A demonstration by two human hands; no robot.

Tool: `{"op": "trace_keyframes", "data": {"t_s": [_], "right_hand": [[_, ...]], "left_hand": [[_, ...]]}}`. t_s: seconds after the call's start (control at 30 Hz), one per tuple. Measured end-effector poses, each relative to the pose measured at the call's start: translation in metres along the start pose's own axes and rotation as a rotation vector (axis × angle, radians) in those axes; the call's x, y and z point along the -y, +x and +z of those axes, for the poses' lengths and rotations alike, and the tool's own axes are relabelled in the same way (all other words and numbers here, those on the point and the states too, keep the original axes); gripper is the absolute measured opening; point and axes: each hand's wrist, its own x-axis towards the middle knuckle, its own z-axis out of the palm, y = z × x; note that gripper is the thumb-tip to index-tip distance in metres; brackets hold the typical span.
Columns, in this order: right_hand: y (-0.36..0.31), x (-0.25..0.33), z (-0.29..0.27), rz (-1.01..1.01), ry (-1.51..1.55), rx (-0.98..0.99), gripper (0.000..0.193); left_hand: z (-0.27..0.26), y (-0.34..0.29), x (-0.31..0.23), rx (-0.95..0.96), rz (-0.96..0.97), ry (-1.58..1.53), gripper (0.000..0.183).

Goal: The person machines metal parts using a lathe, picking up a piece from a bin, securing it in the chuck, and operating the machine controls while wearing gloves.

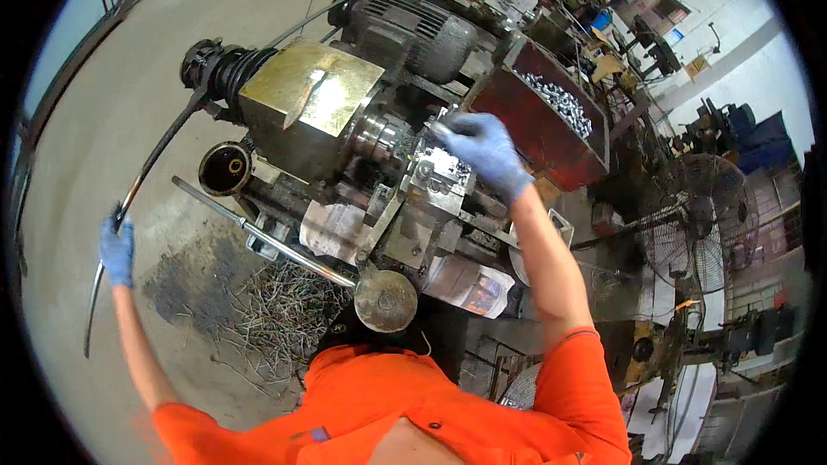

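Observation:
My left hand (117,253), in a blue glove, is closed round a long, bent dark lever (160,145) that runs out from the left end of a lathe-like machine. At the machine's middle, my right hand (489,153), also gloved in blue, reaches over the metal tool block (441,174). Its fingers are curled together beside the round metal chuck (376,137). A small grey piece shows at its fingertips, but its kind is unclear. A thin, brush-like tool (303,100) lies on the brassy cover (355,77) left of the chuck.
A red bin (551,142) of small metal parts stands beyond my right hand. Close to my body, a shiny bar (284,244) reaches a round disc (385,300). Paper sheets (334,229) lie on the machine. Metal scraps (280,314) cover the floor; a fan (699,222) stands right.

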Motion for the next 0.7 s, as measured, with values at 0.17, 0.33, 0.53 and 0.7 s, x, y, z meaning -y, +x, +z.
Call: {"op": "trace_keyframes", "data": {"t_s": [0.17, 0.33, 0.53, 0.7], "right_hand": [[-0.092, -0.059, -0.073, 0.205, -0.072, -0.234, 0.026], [-0.201, -0.122, -0.119, 0.54, 0.021, -0.35, 0.026], [-0.291, -0.232, -0.15, 0.72, -0.43, -0.401, 0.029], [-0.341, -0.29, -0.178, 0.813, -0.891, 0.025, 0.06]], "left_hand": [[0.172, -0.117, -0.064, 0.57, -0.467, -0.337, 0.038], [0.208, -0.127, -0.148, 0.939, 0.109, 0.205, 0.03], [0.22, -0.072, -0.116, 0.909, 0.439, 0.514, 0.024], [0.151, -0.063, -0.115, 0.794, 0.02, 0.259, 0.026]]}}
